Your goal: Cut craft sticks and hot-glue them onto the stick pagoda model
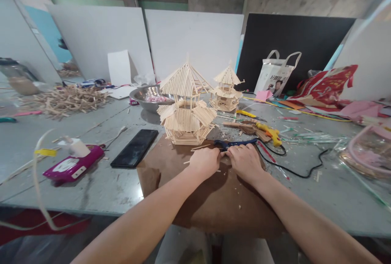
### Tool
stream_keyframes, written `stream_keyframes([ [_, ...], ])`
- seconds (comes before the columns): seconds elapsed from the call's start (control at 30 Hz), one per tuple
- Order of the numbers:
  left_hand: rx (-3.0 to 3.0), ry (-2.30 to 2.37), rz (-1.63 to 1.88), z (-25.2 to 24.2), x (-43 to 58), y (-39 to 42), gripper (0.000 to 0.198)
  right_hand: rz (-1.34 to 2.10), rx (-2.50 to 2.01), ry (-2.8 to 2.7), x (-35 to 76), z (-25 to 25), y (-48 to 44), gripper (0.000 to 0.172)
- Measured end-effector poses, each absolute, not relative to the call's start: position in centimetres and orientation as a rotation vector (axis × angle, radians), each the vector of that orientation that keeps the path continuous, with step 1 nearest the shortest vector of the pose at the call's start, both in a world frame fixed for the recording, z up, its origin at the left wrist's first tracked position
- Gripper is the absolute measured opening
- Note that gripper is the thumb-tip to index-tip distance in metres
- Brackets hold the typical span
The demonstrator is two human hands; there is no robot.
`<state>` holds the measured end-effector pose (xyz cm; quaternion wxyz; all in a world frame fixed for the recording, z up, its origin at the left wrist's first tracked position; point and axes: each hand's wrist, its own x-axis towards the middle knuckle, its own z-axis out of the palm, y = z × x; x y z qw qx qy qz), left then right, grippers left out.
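My left hand [204, 162] is closed on a thin wooden stick [225, 152], a short piece of which shows between my hands. My right hand [245, 162] is closed at the stick's other end; its fingertips are partly hidden. Just beyond my knuckles lie blue-handled pliers [248, 141], close to my right fingers. Loose sticks [200, 148] rest beside my left hand on a brown board [210, 211]. Behind them stands a pavilion model [186, 121] built of sticks, its upper roof partly open on the right. A smaller stick pavilion [226, 93] is farther back.
At left are a black phone [134, 148], a purple power strip [75, 164] with cables and a stick pile [69, 100]. A metal bowl [139, 97] sits behind the model. To the right lie a yellow glue gun [271, 133], its black cord, glue sticks and a plastic bag [369, 154].
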<state>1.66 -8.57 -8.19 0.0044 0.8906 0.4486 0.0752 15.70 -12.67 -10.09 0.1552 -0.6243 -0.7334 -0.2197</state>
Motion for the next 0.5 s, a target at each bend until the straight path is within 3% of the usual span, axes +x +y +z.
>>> stream_keyframes([
  [0.33, 2.768, 1.435, 0.314, -8.45, 1.89, -8.45, 0.049, -0.632, -1.859, -2.031, 15.20, -10.20, -12.76, 0.034],
  [0.5, 2.737, 1.489, 0.385, -8.11, 1.68, -7.98, 0.052, -0.335, -1.828, -2.033, 15.80, -10.30, -12.34, 0.035],
])
